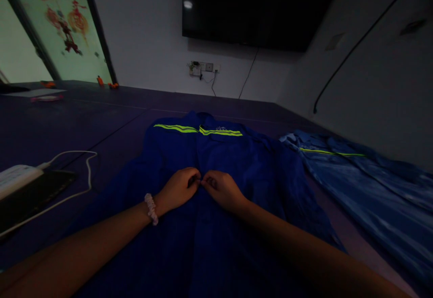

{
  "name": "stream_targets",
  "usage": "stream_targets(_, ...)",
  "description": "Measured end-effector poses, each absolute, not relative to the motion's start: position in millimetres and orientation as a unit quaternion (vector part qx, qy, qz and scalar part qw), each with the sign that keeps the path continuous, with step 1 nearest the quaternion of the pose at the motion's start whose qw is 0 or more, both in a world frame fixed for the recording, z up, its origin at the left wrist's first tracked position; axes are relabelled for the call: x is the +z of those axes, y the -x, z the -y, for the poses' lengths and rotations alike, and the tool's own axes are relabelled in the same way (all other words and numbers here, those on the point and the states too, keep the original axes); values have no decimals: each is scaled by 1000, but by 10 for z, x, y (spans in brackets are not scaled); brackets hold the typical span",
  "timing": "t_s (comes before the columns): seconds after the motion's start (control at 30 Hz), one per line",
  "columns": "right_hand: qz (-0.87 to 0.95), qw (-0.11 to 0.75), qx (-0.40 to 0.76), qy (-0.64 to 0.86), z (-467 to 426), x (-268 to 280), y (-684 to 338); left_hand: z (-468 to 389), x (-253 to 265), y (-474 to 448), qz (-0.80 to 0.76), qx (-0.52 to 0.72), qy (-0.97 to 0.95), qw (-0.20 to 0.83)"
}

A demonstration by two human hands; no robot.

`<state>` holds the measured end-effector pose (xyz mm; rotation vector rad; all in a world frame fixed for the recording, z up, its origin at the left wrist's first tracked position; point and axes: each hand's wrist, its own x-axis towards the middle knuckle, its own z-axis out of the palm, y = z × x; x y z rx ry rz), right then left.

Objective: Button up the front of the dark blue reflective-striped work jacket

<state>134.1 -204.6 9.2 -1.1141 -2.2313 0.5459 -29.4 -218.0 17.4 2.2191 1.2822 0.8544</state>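
Note:
A dark blue work jacket (237,162) with yellow-green reflective strips across the chest lies spread out, collar away from me. Over its front placket my two hands meet, fingertips nearly touching. My left hand (179,189), with a pale scrunchie (151,208) on the wrist, pinches the placket edge. From the other side my right hand (225,190) pinches at the same spot, thumb against forefinger. Whatever small part of the front lies between the fingertips, such as a button, is too dark and small to make out.
A second, lighter blue garment (365,185) with a yellow strip lies at the right. On the left are a white device (20,176) with a white cable (88,167) and a dark flat object (43,194). A wall-mounted screen (257,9) hangs above wall sockets (204,67).

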Motion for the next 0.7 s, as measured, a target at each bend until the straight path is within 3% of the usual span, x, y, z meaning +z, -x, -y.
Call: stream_targets(0.7,838,287,199,418,2042,91,-1347,2182,177,291,-462,312,-803,211)
